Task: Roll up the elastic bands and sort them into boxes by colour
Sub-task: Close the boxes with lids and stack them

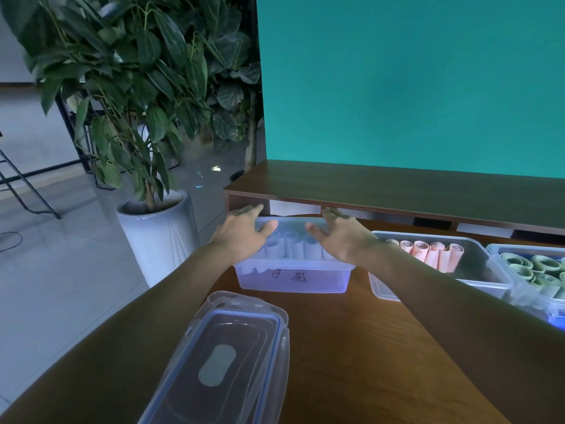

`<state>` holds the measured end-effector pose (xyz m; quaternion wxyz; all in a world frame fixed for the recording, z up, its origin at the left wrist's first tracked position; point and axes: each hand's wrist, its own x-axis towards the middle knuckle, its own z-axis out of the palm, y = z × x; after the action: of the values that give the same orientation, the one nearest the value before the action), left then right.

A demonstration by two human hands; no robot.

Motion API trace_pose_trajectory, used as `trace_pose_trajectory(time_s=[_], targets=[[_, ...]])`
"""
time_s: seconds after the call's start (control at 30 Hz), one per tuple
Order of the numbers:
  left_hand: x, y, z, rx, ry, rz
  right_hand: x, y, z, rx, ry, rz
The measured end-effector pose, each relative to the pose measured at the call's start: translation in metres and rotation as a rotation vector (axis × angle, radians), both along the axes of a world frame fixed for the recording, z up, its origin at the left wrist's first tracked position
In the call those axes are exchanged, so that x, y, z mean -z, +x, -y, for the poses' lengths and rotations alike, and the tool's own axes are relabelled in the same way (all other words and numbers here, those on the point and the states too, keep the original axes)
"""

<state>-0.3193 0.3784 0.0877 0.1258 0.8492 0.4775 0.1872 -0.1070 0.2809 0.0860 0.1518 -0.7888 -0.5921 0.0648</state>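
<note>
A clear plastic box with handwriting on its front stands at the table's far left and holds several rolled pale blue bands. My left hand lies over the box's left end and my right hand over its right end, fingers fairly straight and reaching to the far rim. Right of it, a second clear box holds several rolled pink bands. A third box at the right edge holds rolled green bands.
A clear lid with a blue seal lies on the brown table near me. A raised wooden shelf runs behind the boxes under a teal wall. Potted plants stand on the floor to the left.
</note>
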Motion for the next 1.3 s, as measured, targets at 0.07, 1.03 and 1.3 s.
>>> trace_pose_trajectory(time_s=[0.07,1.03,1.3], targets=[[0.001,0.002,0.002,0.045,-0.073,-0.068,0.005,0.000,0.000,-0.043,-0.039,0.020],[-0.006,-0.089,0.128,0.187,0.056,0.017,-0.023,-0.079,0.100,-0.251,0.121,-0.034],[0.007,-0.153,0.247,0.213,-0.098,0.099,0.018,-0.112,0.178,-0.404,0.118,-0.239]])
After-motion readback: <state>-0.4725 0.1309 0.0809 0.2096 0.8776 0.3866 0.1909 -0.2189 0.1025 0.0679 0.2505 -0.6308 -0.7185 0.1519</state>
